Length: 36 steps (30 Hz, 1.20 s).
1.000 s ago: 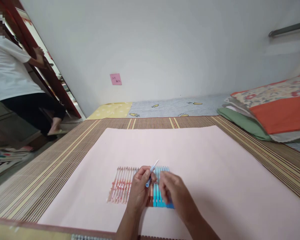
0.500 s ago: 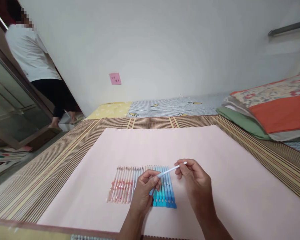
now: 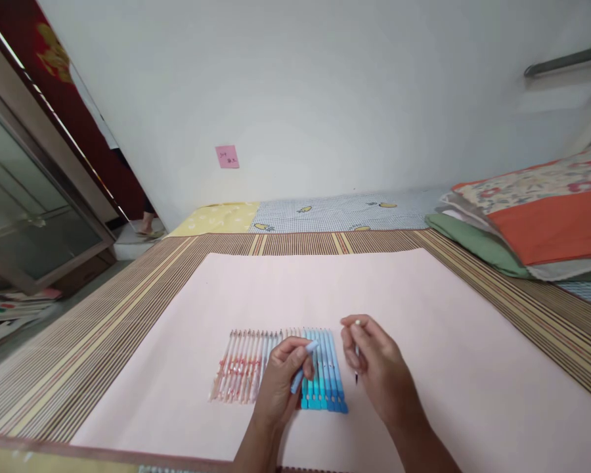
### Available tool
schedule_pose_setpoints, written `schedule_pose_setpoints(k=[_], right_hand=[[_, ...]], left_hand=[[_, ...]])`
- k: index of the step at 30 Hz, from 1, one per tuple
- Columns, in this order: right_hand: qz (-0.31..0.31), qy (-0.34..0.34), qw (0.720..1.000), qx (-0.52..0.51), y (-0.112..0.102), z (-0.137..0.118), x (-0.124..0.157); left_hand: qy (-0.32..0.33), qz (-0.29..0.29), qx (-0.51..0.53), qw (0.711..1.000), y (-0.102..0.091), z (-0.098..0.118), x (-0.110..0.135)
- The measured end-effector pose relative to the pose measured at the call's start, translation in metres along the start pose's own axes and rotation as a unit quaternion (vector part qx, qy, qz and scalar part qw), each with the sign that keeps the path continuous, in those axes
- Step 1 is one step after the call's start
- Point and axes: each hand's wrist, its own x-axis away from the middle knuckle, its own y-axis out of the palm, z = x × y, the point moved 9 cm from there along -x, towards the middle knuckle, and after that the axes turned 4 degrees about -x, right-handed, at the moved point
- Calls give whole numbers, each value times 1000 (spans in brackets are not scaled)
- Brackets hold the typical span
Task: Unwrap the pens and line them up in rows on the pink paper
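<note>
My left hand (image 3: 286,371) is closed around a light blue pen barrel (image 3: 312,345), which slants up to the right between thumb and fingers. My right hand (image 3: 374,358) pinches a thin pen refill (image 3: 356,378); its dark tip points down below the fingers, and a pale end shows above the thumb. The barrel and refill are apart. Beneath my left hand lies a row of pens, with pink and white ones (image 3: 236,364) at the left and blue ones (image 3: 335,368) at the right. My left hand hides part of the row's middle.
The pens rest on a pale pink sheet (image 3: 295,282) over a striped mat (image 3: 142,315). Folded bedding (image 3: 546,220) is piled at the right. A pink note (image 3: 227,157) sticks to the wall. Past the doorway at the left, a person's foot (image 3: 150,230) shows.
The refill has come away from the blue barrel and turned from slanted to upright in my right hand. My left hand stays in place. The person at the left has moved mostly behind the wall.
</note>
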Motion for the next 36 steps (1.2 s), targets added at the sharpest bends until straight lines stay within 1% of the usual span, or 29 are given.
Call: schedule_pose_setpoints(k=[1,3,5,6,9,12,14,15,16,18,20,22,24,25,27,29,32,36], right_hand=[[-28,-17,997,71,8,-2,3],[-86,-79,974,193,25,-9,9],[-129,-133,947,264,37,-13,14],[-142,-143,937,286,40,-14,14],[-163,-125,923,324,39,-12,12],[-170,-100,927,320,31,-18,10],[-153,-90,933,314,16,-26,4],[-135,-86,934,318,5,-30,-3],[-112,-82,934,330,-10,-34,-12],[-49,-81,922,375,-48,-40,-37],[-3,-84,895,438,-87,-43,-68],[38,-76,855,512,-123,-42,-101],[62,-51,801,593,-151,-36,-130],[71,-43,791,606,-160,-33,-142],[81,-32,771,631,-172,-28,-161],[83,-28,755,650,-177,-22,-173],[65,-26,727,683,-181,-11,-182],[29,-37,694,718,-184,3,-187]], left_hand=[[-1,-5,-4,1000,0,0,0],[-4,-11,-10,1000,-1,-1,0],[-8,-13,-9,1000,-2,-3,0],[-11,-16,-8,1000,-1,-4,0],[-24,-39,-10,999,5,-7,0],[-30,-67,-14,997,14,-8,2],[-26,-76,-13,997,16,-7,4],[-23,-79,-11,997,16,-5,4],[-22,-83,-8,996,16,-4,5],[-20,-94,6,995,14,-1,6],[-23,-103,28,994,14,0,8],[-29,-110,58,992,14,0,9],[-40,-116,84,989,15,-1,9],[-44,-118,93,988,16,-2,9],[-51,-124,100,986,18,-4,10],[-53,-129,97,986,20,-6,10],[-52,-135,86,986,21,-9,11],[-50,-140,75,986,21,-10,12]])
